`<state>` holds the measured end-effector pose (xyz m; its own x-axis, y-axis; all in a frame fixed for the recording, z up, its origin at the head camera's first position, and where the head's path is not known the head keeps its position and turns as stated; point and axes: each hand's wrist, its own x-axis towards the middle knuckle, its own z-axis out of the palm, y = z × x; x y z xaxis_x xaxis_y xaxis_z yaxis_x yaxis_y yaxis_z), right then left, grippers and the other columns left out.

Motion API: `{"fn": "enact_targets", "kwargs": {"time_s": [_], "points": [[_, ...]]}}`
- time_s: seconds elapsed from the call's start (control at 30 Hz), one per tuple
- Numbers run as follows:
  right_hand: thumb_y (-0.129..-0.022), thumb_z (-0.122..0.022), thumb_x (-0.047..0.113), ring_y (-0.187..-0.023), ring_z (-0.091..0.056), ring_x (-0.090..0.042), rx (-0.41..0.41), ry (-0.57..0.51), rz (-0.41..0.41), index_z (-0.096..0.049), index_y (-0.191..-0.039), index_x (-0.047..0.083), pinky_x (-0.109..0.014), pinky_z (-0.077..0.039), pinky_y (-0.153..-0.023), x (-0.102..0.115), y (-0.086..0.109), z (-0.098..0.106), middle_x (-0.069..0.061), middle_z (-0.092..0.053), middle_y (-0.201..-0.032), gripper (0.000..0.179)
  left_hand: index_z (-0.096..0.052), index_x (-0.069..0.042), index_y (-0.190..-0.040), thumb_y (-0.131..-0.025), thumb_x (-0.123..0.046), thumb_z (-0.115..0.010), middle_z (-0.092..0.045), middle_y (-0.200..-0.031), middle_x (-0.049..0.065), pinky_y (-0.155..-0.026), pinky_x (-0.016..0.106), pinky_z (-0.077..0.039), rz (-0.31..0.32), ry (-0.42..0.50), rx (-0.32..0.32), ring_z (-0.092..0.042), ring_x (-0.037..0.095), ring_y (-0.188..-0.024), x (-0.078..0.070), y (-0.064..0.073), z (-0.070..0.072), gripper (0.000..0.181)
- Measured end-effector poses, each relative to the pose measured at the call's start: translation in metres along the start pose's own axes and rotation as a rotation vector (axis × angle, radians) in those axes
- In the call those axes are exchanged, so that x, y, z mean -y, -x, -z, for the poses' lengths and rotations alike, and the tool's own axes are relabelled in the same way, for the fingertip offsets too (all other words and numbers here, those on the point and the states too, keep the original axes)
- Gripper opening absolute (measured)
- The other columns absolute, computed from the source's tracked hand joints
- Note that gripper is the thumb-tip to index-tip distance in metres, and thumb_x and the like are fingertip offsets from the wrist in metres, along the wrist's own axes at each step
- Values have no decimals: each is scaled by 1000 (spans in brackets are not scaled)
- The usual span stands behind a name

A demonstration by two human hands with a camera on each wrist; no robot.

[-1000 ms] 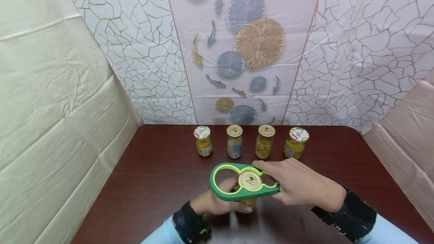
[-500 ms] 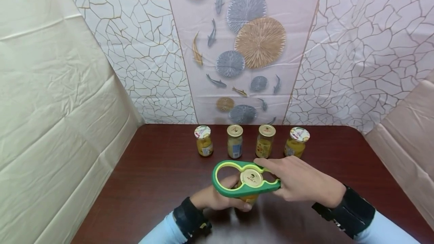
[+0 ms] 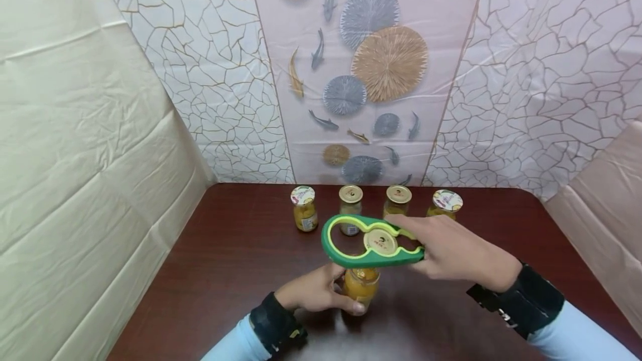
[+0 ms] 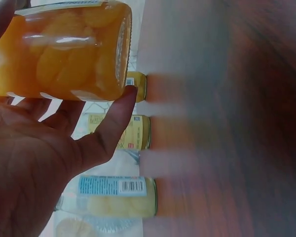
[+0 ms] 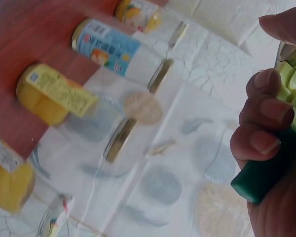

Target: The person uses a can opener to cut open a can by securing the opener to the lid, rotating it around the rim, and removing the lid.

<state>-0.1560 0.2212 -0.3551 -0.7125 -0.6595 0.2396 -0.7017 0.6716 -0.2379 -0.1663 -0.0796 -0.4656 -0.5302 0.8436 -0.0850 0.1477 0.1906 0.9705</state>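
Note:
In the head view my left hand grips a glass jar of orange fruit around its side. The jar's open mouth shows, with no lid on it. In the left wrist view the little finger lies at the base of the jar. Above the jar, my right hand holds a green jar opener by its handles. A gold lid sits in the opener's smaller ring, apart from the jar. The right wrist view has fingers curled over the green handle.
Along the back of the dark red table stand several lidded jars, among them a white-lidded one at the left and another at the right. The right hand and opener partly cover some. A patterned cloth hangs behind.
The right hand has lifted the opener up and away, carrying the gold lid off the jar. The left hand still holds the jar, whose open mouth now shows.

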Motion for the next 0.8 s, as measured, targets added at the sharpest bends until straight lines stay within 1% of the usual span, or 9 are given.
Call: {"fn": "enact_targets", "kwargs": {"time_s": [0.03,0.1,0.17,0.3,0.43,0.5,0.63,0.7,0.8], "points": [[-80,-88,19,-72,-50,4,-13,17,-10,-58,-147,20,-19,-42,-64,-2,0,2,12,-71,-96,74,-37,-36,-162,-101,-19,-76,-53,-160,-5,-113,25,-48,13,-3,-4,-55,3,-140,0,2,1,74],[-77,-88,16,-72,-48,3,-29,35,-32,-58,-147,19,-20,-41,-65,-6,1,4,13,-69,-94,77,-39,-33,-160,-101,-19,-76,-60,-152,-3,-112,26,-50,11,-4,-7,-59,4,-135,0,6,2,71],[-75,-88,14,-70,-45,1,-32,29,-55,-58,-147,19,-21,-39,-65,-10,2,5,15,-66,-90,78,-41,-32,-158,-100,-18,-76,-63,-147,-4,-112,26,-50,7,2,-18,-61,5,-132,0,10,3,69],[-78,-87,16,-71,-45,1,-28,16,-88,-58,-147,18,-21,-39,-65,-16,2,3,15,-63,-89,75,-42,-35,-157,-100,-18,-77,-65,-144,-6,-114,25,-47,4,2,-52,-61,5,-129,1,17,4,69],[-82,-88,22,-72,-49,1,-33,28,-115,-59,-146,17,-22,-42,-66,-21,5,0,13,-66,-90,70,-44,-36,-156,-99,-17,-78,-65,-144,-5,-113,26,-48,5,13,-86,-61,7,-130,1,17,4,69],[-83,-89,26,-74,-52,1,-41,43,-127,-60,-145,17,-22,-44,-67,-23,6,0,13,-67,-92,69,-44,-36,-155,-99,-18,-78,-64,-144,-4,-113,27,-49,5,21,-117,-62,8,-131,3,18,5,68],[-82,-89,29,-76,-54,-1,-59,72,-143,-60,-143,17,-24,-46,-67,-27,10,-1,12,-66,-91,68,-44,-36,-154,-98,-21,-81,-64,-143,-1,-109,28,-52,-1,-4,-240,-64,11,-129,8,21,9,69],[-81,-89,28,-76,-53,-2,-71,85,-149,-61,-141,18,-25,-46,-67,-29,13,-1,12,-65,-90,67,-45,-32,-154,-95,-21,-83,-65,-142,2,-107,29,-53,-13,-35,-334,-65,14,-127,12,24,13,71],[-80,-90,27,-76,-55,-3,-96,108,-171,-61,-140,17,-26,-47,-66,-32,20,-2,9,-69,-95,67,-46,-24,-155,-92,-20,-86,-67,-139,5,-104,32,-55,-26,-81,-493,-67,19,-123,17,29,23,74]]}}
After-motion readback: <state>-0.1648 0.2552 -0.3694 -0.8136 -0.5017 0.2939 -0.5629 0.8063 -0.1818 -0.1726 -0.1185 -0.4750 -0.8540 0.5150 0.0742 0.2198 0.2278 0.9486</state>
